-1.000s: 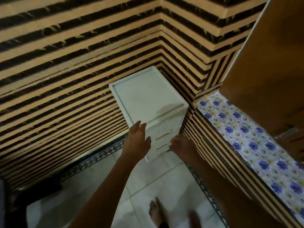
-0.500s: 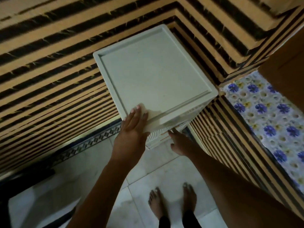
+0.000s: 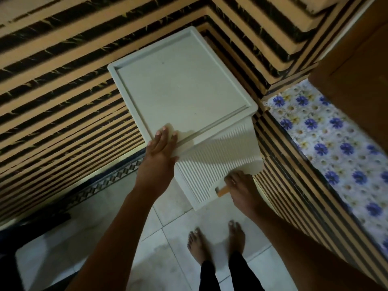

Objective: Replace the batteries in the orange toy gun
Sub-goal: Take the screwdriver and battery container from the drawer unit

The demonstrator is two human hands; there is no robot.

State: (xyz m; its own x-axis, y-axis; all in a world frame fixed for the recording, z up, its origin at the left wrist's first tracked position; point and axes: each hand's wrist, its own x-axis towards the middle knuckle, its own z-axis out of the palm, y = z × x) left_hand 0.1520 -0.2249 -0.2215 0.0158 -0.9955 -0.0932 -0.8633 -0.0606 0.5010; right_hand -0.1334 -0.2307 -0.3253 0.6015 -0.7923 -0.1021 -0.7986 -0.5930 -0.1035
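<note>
Orange toy gun not visible. White plastic drawer cabinet (image 3: 180, 95) stands in the striped wall corner, its ribbed drawer (image 3: 218, 164) pulled out. Right hand (image 3: 241, 190) closed around the drawer's orange handle (image 3: 223, 191). Left hand (image 3: 159, 156) flat, fingers spread, on the cabinet's top front edge. Bare feet on white tile floor (image 3: 100, 217).

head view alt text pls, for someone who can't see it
Seen from above, a person's right hand grips the orange handle of a white plastic drawer unit with a drawer tilted out, while the left hand rests flat on its top front edge. It stands in a corner of striped walls; bare feet on pale floor tiles.
</note>
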